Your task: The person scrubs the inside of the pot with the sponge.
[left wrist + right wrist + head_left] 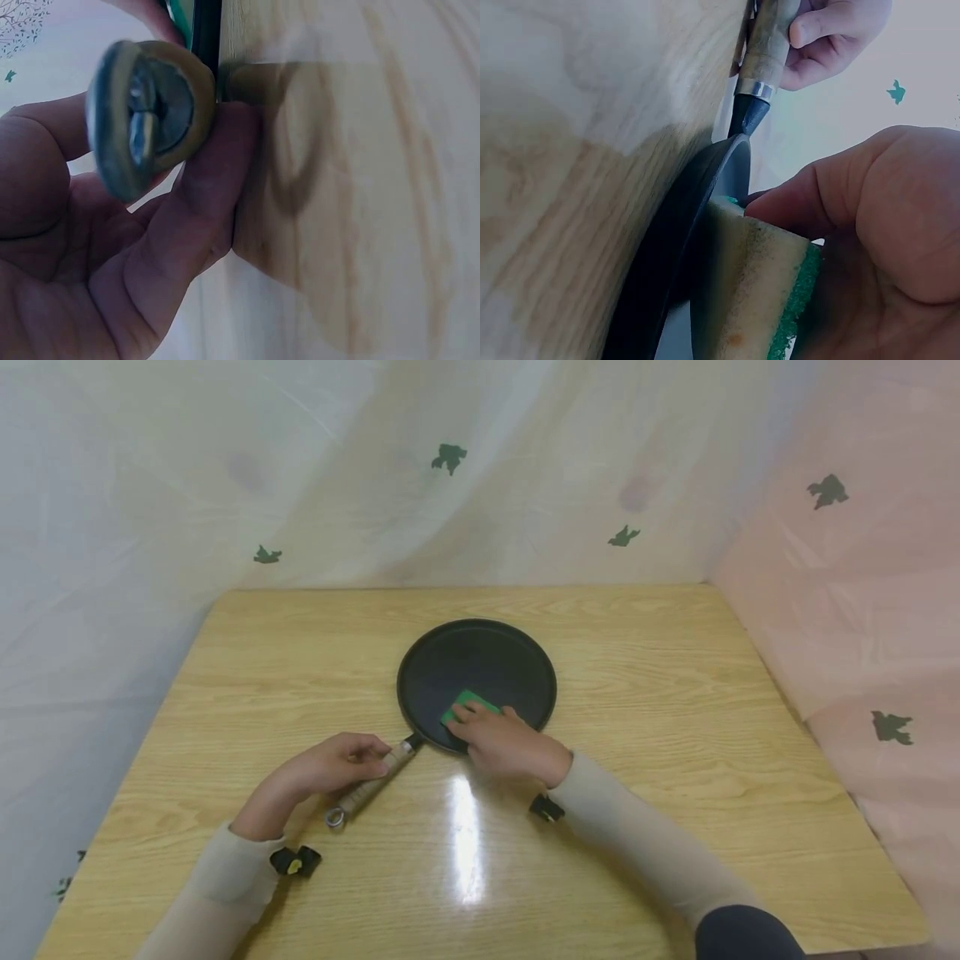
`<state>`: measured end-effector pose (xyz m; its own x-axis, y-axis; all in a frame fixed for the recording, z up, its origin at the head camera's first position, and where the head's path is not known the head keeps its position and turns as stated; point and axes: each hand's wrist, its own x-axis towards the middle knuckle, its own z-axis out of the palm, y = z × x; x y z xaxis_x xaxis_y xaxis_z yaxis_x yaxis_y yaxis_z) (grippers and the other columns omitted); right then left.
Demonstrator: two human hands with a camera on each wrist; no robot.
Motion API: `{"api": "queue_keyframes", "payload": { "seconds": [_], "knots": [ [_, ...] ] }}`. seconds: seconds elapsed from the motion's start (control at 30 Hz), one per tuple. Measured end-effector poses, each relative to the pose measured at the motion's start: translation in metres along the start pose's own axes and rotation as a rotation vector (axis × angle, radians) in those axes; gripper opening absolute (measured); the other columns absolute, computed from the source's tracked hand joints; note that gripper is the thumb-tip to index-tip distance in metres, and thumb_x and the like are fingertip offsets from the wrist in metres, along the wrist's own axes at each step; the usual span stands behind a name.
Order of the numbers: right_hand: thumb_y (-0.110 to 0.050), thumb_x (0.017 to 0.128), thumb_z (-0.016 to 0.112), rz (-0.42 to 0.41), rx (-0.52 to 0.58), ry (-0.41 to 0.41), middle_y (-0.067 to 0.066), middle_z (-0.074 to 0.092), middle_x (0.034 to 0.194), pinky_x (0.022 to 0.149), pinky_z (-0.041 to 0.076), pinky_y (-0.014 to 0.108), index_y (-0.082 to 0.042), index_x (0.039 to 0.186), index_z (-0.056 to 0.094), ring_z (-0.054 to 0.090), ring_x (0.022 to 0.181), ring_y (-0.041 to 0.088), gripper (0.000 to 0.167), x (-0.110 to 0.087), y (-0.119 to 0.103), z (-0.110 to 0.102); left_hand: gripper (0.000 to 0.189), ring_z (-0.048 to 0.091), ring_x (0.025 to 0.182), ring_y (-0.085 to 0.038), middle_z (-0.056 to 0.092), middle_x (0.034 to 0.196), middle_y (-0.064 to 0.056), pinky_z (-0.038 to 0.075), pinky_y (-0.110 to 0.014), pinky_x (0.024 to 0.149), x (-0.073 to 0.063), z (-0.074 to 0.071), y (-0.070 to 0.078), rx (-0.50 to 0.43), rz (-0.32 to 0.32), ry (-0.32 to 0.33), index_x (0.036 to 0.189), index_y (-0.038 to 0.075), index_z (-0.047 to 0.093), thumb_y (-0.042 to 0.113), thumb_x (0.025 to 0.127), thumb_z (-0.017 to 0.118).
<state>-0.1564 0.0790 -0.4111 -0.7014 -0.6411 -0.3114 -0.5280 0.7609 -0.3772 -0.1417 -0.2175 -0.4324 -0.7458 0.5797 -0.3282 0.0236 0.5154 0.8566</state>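
A round black flat pan (487, 660) lies on the wooden table, its wooden handle (367, 789) angled toward the near left. My left hand (330, 764) grips that handle between thumb and fingers; in the left wrist view the metal hanging ring (120, 124) at its end faces the camera. Over the near part of the pan, my right hand (506, 743) holds a sponge (472, 699) with a green scouring side up. The right wrist view shows the sponge's pale yellow side (757, 277) against the pan's inner surface, thumb and fingers around its edges.
The light wood table (637, 760) extends around the pan on all sides. Pale cloth walls (525, 468) with green bird shapes stand behind and beside it. A dark strap piece (296, 862) sits at the left cuff, another (547, 808) at the right.
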Motion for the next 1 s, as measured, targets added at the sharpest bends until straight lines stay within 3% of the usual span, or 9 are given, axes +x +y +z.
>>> {"api": "queue_keyframes", "payload": {
  "seconds": [0.5, 0.77, 1.0],
  "knots": [
    [-0.011, 0.112, 0.04, -0.034, -0.016, -0.076, 0.012, 0.017, 0.174, 0.12, 0.014, 0.073, -0.013, 0.166, 0.032, 0.009, 0.161, 0.032, 0.054, 0.041, -0.002, -0.018, 0.031, 0.065, 0.098, -0.019, 0.073, 0.107, -0.012, 0.052, -0.034, 0.087, 0.0, -0.003, -0.006, -0.002, 0.033, 0.0, 0.127, -0.009, 0.065, 0.012, 0.106, 0.064],
    [-0.009, 0.111, 0.041, -0.021, 0.062, -0.125, 0.01, 0.013, 0.175, 0.121, 0.006, 0.073, -0.016, 0.166, 0.031, 0.003, 0.162, 0.029, 0.056, 0.058, 0.01, -0.032, 0.031, 0.064, 0.095, -0.019, 0.072, 0.106, -0.011, 0.052, -0.038, 0.087, 0.001, -0.001, -0.004, -0.016, 0.04, -0.003, 0.128, -0.011, 0.064, 0.01, 0.105, 0.064],
    [-0.008, 0.11, 0.042, 0.003, 0.072, -0.118, 0.006, 0.011, 0.176, 0.122, 0.003, 0.07, -0.017, 0.166, 0.031, 0.001, 0.162, 0.025, 0.058, 0.067, 0.028, -0.038, 0.033, 0.063, 0.096, -0.02, 0.071, 0.107, -0.011, 0.051, -0.04, 0.086, 0.0, -0.001, -0.002, -0.011, 0.018, -0.002, 0.13, -0.011, 0.063, 0.012, 0.105, 0.064]
  ]
}}
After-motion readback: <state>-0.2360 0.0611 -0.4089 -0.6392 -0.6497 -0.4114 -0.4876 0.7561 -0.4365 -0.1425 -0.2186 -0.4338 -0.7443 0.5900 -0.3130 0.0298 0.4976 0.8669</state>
